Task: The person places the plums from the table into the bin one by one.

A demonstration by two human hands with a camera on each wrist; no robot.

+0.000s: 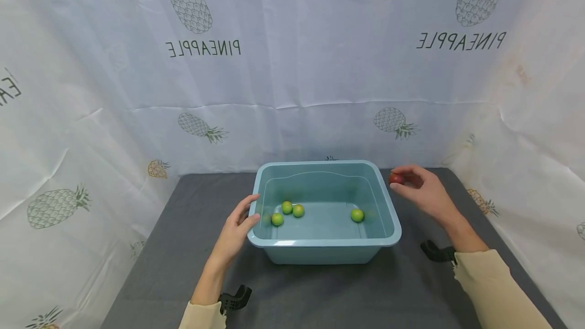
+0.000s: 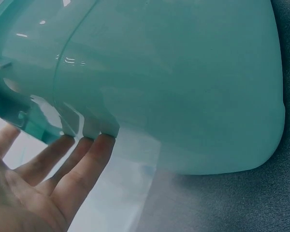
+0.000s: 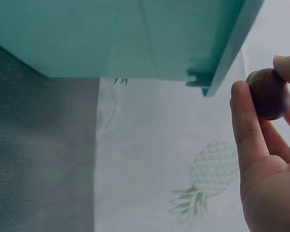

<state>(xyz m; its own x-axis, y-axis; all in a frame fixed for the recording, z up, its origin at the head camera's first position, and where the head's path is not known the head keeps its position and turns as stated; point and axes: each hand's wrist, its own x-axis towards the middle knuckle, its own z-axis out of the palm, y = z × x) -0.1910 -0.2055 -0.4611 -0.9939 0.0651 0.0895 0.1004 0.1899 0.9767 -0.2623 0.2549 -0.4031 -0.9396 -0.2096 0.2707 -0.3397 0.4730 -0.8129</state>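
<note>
A light blue-green plastic basin [image 1: 315, 255] stands on the dark table. My left hand [image 1: 234, 227] is at its left rim, and in the left wrist view the fingertips [image 2: 105, 140] of nearly straight fingers touch the outer wall. Off the basin's right side, beyond the rim, my right hand [image 1: 422, 191] pinches a small red round fruit [image 1: 395, 178] between thumb and fingers. In the right wrist view this fruit [image 3: 267, 94] looks dark red with a greenish patch. Several small green round fruits [image 1: 298, 210] lie on the basin's floor, most at the left and one [image 1: 357, 215] at the right.
The dark grey tabletop [image 1: 183, 248] reaches back to a white cloth [image 1: 297, 65] printed with pineapples, which hangs behind and on both sides. Black wrist mounts [image 1: 236, 298] show at both sleeves.
</note>
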